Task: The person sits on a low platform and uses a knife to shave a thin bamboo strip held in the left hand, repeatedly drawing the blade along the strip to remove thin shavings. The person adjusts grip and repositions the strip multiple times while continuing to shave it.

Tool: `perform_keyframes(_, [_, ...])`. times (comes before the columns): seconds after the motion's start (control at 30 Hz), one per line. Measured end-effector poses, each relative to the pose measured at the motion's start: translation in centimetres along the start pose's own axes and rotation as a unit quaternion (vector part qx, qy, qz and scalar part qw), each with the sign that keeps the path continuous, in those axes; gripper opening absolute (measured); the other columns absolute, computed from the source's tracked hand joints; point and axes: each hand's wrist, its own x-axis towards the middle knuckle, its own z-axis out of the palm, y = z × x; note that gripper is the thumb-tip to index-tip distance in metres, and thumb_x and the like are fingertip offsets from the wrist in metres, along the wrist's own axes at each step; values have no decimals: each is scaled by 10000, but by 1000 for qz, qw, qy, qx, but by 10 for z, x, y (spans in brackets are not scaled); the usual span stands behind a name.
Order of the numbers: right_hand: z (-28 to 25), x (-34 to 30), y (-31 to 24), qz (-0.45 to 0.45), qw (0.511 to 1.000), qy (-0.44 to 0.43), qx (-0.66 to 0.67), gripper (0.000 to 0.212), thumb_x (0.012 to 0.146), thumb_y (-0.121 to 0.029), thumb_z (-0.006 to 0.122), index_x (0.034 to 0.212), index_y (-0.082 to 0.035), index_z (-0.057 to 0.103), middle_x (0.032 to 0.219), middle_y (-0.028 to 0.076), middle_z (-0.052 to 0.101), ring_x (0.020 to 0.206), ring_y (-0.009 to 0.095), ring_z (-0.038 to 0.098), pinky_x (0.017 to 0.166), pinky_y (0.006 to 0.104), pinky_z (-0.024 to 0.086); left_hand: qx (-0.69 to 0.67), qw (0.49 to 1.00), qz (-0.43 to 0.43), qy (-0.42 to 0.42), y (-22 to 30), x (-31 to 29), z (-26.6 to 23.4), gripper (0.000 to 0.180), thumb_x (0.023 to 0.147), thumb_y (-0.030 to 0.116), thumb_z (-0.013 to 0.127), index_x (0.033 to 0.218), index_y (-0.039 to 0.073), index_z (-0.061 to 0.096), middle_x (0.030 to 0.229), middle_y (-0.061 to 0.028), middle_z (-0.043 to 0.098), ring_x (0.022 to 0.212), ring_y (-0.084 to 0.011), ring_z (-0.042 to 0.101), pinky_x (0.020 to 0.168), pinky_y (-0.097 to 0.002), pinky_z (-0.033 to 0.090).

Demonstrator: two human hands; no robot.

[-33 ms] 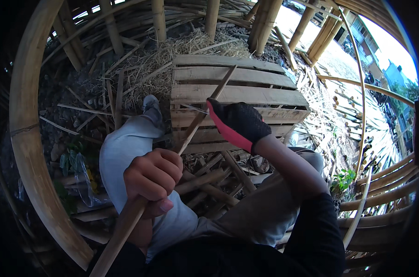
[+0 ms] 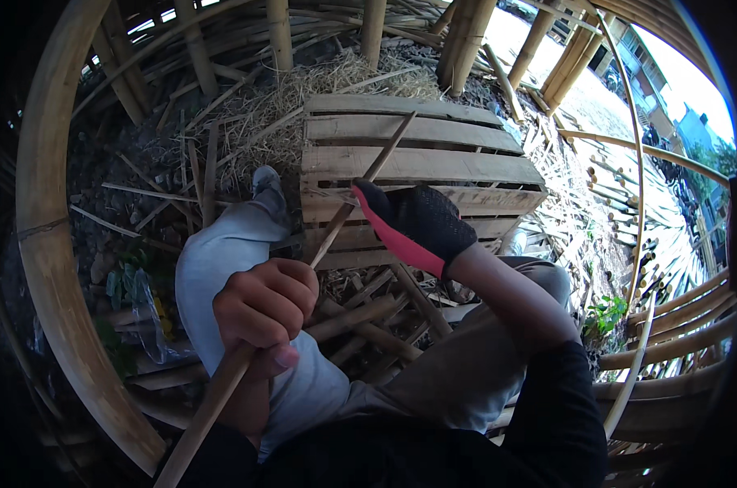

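Observation:
My bare left hand (image 2: 267, 313) is wrapped round a long split bamboo strip (image 2: 210, 415). The strip slants from the lower left up to the slatted wooden pallet (image 2: 417, 163) in front of me. On my right hand (image 2: 417, 224) is a black glove with a pink edge. Its fingers are closed and its thumb lies against the strip's upper part. A thin blade, seemingly a knife's (image 2: 329, 193), juts out to the left past the thumb. The handle is hidden in the glove.
Between and around my legs lie cut bamboo pieces (image 2: 356, 321). Dry straw (image 2: 323, 81) is heaped beyond the pallet. A thick bamboo pole (image 2: 51, 244) curves along the left. A bamboo rail (image 2: 653, 150) and stacked poles (image 2: 628, 220) are at the right.
My right hand has slid slightly left along the bamboo strip, and its thumb now sits a little lower. My left hand has shifted slightly left with the strip.

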Motion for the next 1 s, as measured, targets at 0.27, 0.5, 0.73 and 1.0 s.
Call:
perform_keyframes(0.27, [37, 2, 49, -130, 978, 144, 78, 329, 1047, -285, 529, 1347, -193, 629, 1180, 187, 692, 1024, 404, 699, 872, 494, 555, 0, 988, -13, 154, 1, -1, 1, 529, 933, 257, 638, 520, 155, 323, 449, 44, 288, 427, -124, 239, 544, -333, 217])
perform_keyframes(0.5, [12, -17, 20, -9, 994, 110, 16, 296, 1040, -278, 524, 1283, -211, 678, 1100, 118, 713, 959, 353, 724, 824, 476, 572, -36, 988, -19, 149, 1, -6, -11, 555, 988, 320, 619, 554, 201, 294, 473, 75, 257, 463, -96, 201, 571, -323, 200])
perform_keyframes(0.73, [32, -30, -17, -133, 950, 280, -46, 241, 988, -404, 636, 1112, -258, 783, 817, 63, 738, 632, 298, 706, 561, 423, 546, -48, 993, -19, 106, -1, -9, -11, 555, 980, 283, 616, 541, 176, 293, 465, 58, 257, 439, -109, 211, 557, -328, 203])
perform_keyframes(1.0, [34, -3, 16, -122, 959, 254, 5, 319, 965, -429, 663, 1086, -152, 766, 773, 116, 721, 663, 337, 706, 600, 426, 548, -34, 989, -36, 143, -18, -10, -12, 533, 1026, 280, 533, 591, 195, 237, 531, 64, 211, 525, -113, 161, 618, -336, 194])
